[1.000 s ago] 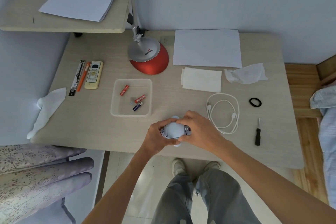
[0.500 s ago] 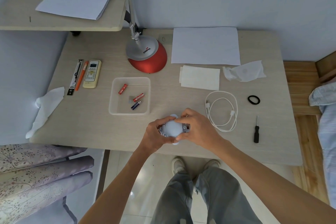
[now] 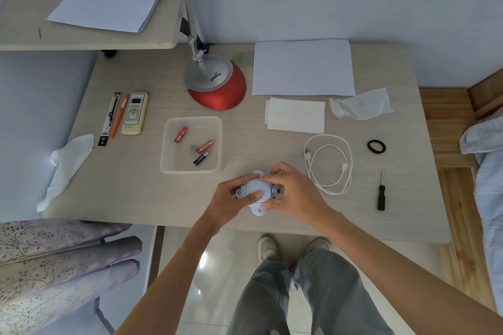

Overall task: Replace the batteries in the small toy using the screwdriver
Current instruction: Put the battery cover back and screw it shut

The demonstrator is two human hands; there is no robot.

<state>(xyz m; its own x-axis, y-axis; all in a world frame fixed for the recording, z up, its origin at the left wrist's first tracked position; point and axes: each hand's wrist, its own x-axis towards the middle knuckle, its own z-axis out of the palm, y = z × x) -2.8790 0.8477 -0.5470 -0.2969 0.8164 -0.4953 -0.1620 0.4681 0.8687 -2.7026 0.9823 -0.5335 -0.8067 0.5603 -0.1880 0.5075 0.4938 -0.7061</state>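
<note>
Little had moved since the earlier frames: both hands kept the small pale blue-white rounded plastic toy (image 3: 251, 186) at the same spot, just above the tabletop (image 3: 122, 185) near the middle of its front edge, with only slight changes in how the fingers lay. The left hand (image 3: 226, 202) gripped the toy's left end, its thumb laid across the pale body and its fingers curled round the far side. The right hand (image 3: 298, 196) gripped the right end, fingers curled over the top, beside a grey panel with a small red part that showed between the fingers.

The slim black-handled screwdriver (image 3: 381, 196) lay untouched towards the front right corner of the tabletop, well apart from the hands, its metal tip pointing to the back edge. Between it and the right hand lay a coiled white charging cable (image 3: 307, 151), and a black elastic ring (image 3: 368, 146) sat behind the screwdriver.

A clear rectangular plastic tray (image 3: 190, 171) stood just behind and left of the hands. It held two red batteries (image 3: 181, 134) (image 3: 204, 146) and a blue battery (image 3: 201, 158), the blue one close beside the second red one. A red-and-silver dome-shaped lamp base (image 3: 217, 84) stood behind the tray, near the back edge
</note>
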